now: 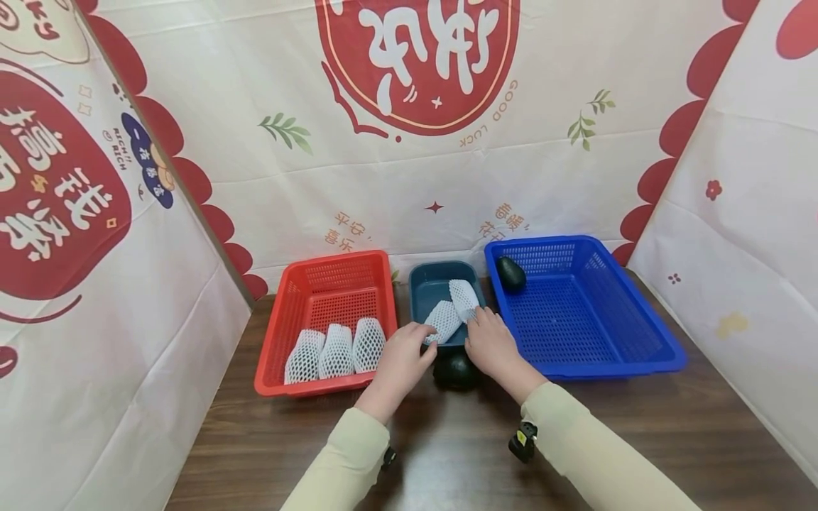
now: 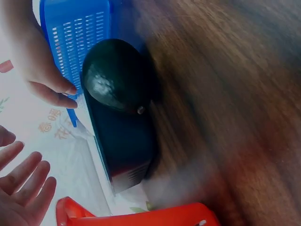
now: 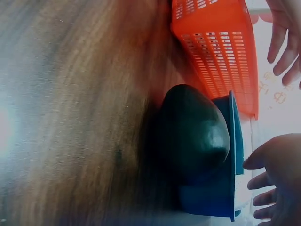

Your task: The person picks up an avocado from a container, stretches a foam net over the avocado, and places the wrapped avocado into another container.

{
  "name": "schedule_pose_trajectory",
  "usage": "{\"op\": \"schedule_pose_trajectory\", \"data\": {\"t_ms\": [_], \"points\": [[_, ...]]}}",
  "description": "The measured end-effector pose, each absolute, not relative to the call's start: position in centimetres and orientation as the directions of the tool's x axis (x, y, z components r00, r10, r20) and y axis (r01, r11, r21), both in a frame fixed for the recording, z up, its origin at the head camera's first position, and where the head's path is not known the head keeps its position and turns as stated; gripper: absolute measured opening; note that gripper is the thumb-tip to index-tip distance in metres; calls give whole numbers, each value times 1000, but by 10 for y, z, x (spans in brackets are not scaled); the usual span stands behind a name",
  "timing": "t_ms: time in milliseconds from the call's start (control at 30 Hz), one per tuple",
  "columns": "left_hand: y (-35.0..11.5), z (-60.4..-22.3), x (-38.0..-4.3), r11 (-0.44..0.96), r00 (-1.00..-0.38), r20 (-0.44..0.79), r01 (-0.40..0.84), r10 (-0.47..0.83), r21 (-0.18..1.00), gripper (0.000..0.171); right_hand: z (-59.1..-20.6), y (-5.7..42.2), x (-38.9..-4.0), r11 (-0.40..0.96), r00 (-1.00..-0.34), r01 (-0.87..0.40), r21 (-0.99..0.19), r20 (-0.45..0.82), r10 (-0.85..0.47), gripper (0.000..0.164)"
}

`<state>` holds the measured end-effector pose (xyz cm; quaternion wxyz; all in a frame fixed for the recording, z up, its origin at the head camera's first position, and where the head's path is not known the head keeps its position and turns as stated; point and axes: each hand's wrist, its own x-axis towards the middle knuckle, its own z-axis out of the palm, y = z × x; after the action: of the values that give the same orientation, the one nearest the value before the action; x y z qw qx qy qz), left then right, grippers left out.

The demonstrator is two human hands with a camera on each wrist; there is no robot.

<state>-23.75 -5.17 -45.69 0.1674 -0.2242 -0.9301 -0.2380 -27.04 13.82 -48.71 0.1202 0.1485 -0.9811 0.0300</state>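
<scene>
A small teal bin (image 1: pixel 418 284) holds two white foam net sleeves, a left one (image 1: pixel 442 321) and a right one (image 1: pixel 464 297). My right hand (image 1: pixel 497 349) reaches over the bin's near right corner, its fingertips at the lower end of the right sleeve. Thumb and fingers look apart in the right wrist view. My left hand (image 1: pixel 401 360) is beside the left sleeve, fingers extended and spread in the left wrist view (image 2: pixel 26 188). Against the bin's near wall, on the table, lies a dark green avocado (image 1: pixel 456 372), untouched by either hand.
A red basket (image 1: pixel 281 333) on the left contains three rounded white net sleeves (image 1: pixel 336 351); their contents are hard to tell. To the right, a blue basket (image 1: pixel 575 319) has one avocado (image 1: pixel 511 275) in its far left corner. Printed cloth hangs behind the wooden table (image 1: pixel 447 454).
</scene>
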Motion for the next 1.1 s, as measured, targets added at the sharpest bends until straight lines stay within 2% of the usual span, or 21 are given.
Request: {"op": "schedule_pose_trajectory", "data": {"t_ms": [167, 433, 600, 900, 1100], "points": [[-53, -459, -239, 801, -854, 394, 483, 340, 355, 21, -488, 136, -280, 959, -939, -283, -11, 209, -275, 36], [-54, -462, -238, 801, -834, 425, 503, 352, 325, 20, -485, 135, -291, 967, -955, -253, -9, 159, -249, 38], [-57, -460, -237, 797, -830, 434, 507, 350, 329, 19, -478, 136, -293, 959, -923, -283, -11, 276, -269, 31], [-55, -460, -234, 792, -814, 458, 523, 356, 315, 20, -462, 147, -289, 930, -811, -360, -71, 516, -275, 16], [-54, -459, -232, 796, -796, 493, 530, 350, 291, 20, -453, 159, -288, 920, -754, -382, -85, 605, -258, 16]]}}
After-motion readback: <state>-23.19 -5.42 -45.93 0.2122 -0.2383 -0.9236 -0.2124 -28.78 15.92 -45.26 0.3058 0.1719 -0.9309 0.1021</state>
